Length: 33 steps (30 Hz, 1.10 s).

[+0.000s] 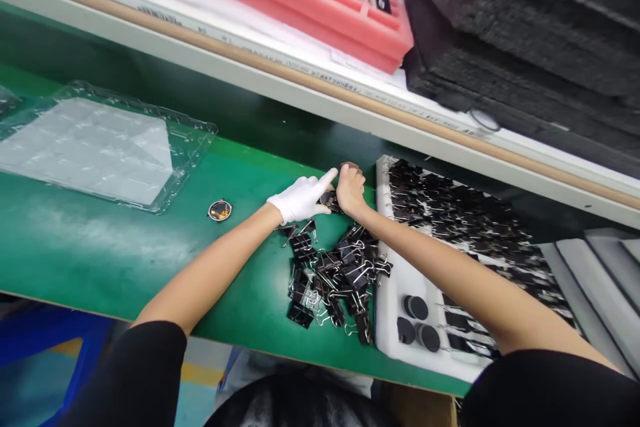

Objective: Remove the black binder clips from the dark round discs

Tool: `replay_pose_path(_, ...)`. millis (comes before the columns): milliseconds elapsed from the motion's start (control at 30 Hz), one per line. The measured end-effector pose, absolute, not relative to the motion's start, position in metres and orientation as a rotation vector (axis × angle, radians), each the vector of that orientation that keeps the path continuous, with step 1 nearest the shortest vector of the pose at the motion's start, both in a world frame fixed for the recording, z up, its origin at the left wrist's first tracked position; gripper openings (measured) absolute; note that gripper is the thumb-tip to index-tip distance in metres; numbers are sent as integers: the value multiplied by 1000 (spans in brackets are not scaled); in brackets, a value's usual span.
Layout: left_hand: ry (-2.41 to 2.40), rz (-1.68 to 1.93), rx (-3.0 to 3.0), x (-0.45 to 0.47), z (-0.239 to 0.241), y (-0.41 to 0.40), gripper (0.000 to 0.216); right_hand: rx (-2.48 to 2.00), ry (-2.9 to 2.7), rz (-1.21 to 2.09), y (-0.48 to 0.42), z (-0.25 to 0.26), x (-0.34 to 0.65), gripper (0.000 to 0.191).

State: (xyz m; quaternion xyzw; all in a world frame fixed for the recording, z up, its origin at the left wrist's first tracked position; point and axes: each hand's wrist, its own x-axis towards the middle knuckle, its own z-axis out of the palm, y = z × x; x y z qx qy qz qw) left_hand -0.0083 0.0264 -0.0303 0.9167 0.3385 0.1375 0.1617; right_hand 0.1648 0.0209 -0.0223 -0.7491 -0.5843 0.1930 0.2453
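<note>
My left hand (pixel 303 200), in a white glove, has its thumb and fingers on either side of a small dark piece (pixel 329 200); its kind is not clear. Bare and curled, my right hand (pixel 351 188) presses against the same piece from the right, and its grip is mostly hidden. A brownish edge shows above its fingers. Just below both hands lies a loose pile of black binder clips (pixel 345 267) with silver handles. To the left, a round watch-like part (pixel 220 210) with a dark and orange face rests on the green table (pixel 240 267).
At right stands a white foam tray (pixel 387 320) with rows of binder clips and several black round pieces (pixel 416 307). A clear plastic tray (pixel 185 167) lies at left. Behind runs a raised ledge (pixel 300 83) carrying a pink foam tray (pixel 320 20) and dark foam stacks (pixel 525 47).
</note>
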Motion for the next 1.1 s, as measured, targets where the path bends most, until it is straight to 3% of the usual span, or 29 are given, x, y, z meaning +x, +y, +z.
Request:
replay_pose_path(533, 953, 351, 2588, -7, -27, 26, 92, -2044, -1581, 536, 21, -23, 160, 57)
replay_pose_path(700, 1053, 406, 2553, -11, -24, 21, 94, -2068, -1512, 609, 29, 6, 165, 58)
replay_pose_path(833, 1307, 440, 2538, -20, -20, 15, 110, -1673, -2030, 788, 16, 48, 203, 39)
replay_pose_path(933, 1300, 469, 2633, -28, -19, 13, 120, -1241, -2564, 1004, -12, 65, 231, 37)
replay_pose_path(1100, 923, 380, 2813, -36, -17, 17, 59, -1186, -2507, 1160, -42, 57, 238, 34)
